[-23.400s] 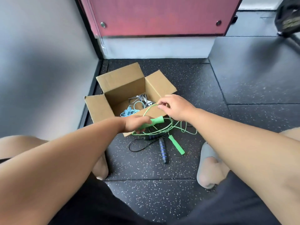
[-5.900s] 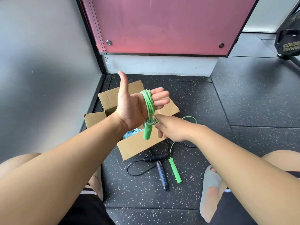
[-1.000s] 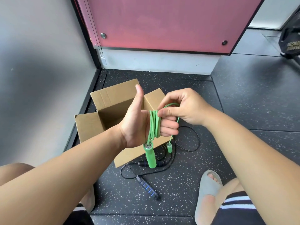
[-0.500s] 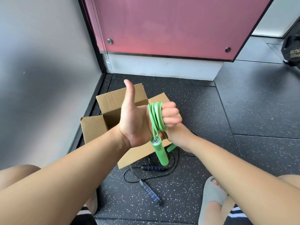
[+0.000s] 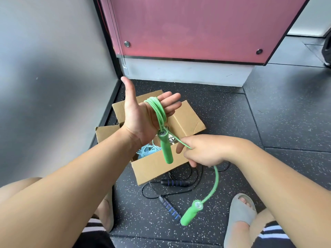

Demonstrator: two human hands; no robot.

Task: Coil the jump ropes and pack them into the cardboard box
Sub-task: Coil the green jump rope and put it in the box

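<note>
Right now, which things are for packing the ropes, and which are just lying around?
For the job: green jump rope, wound round the left hand, pinched by the right hand; black jump rope; cardboard box; blue rope inside it.
Just there: grey slipper; pink panel.

The dark speckled rubber floor (image 5: 268, 122) carries an open cardboard box (image 5: 154, 169), a black jump rope (image 5: 174, 182) just beside it at five o'clock, and grey slippers (image 5: 240, 210).

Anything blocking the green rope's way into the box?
Nothing visible does. The cardboard box sits open below the green rope coiled on the left hand; a light blue rope lies inside. The right hand pinches the loose end.
</note>
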